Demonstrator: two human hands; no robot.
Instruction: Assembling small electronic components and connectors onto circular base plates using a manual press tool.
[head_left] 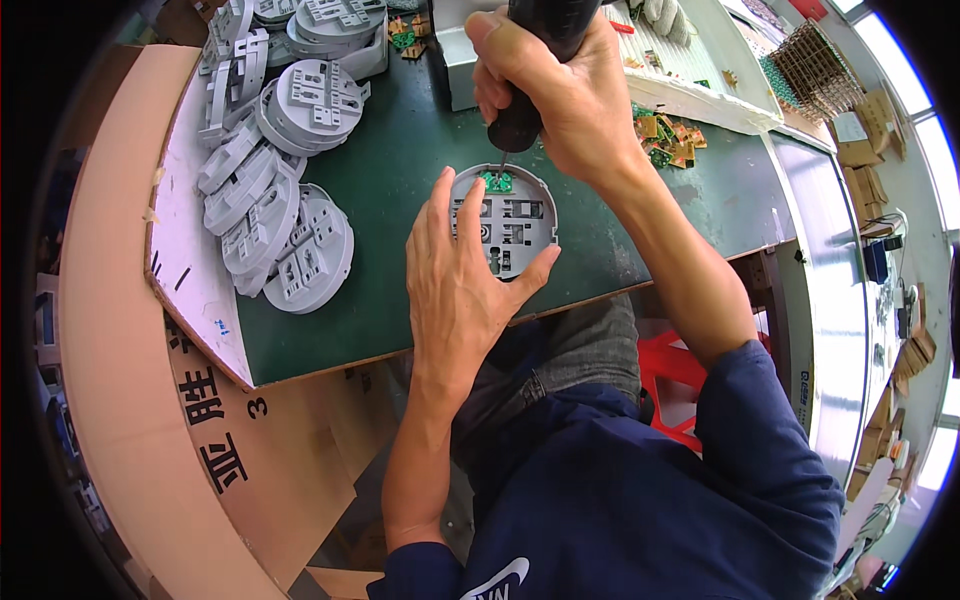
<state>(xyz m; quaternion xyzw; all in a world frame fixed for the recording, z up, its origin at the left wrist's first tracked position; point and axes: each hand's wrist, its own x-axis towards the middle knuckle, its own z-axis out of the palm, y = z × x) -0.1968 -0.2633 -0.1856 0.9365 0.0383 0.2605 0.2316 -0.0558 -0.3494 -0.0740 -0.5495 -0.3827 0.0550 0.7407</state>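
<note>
A round grey plastic housing (545,205) lies on the green bench top in front of me, its moulded slots and raised blocks facing up. My left hand (450,265) grips it, fingers along the left side and thumb on the lower right rim. Near the housing's far edge sits a small green circuit board (497,183). In my right hand (575,100) is a black electric screwdriver (516,122), held nearly upright. Its thin bit points down at the circuit board; whether a screw is under the tip is too small to tell.
Several similar grey housings (318,95) are piled on the left, beside a white-faced cardboard edge (190,270). Small circuit boards (665,140) lie in a heap at the right, by a white ribbed tray (700,100). A red stool (672,365) stands below the bench.
</note>
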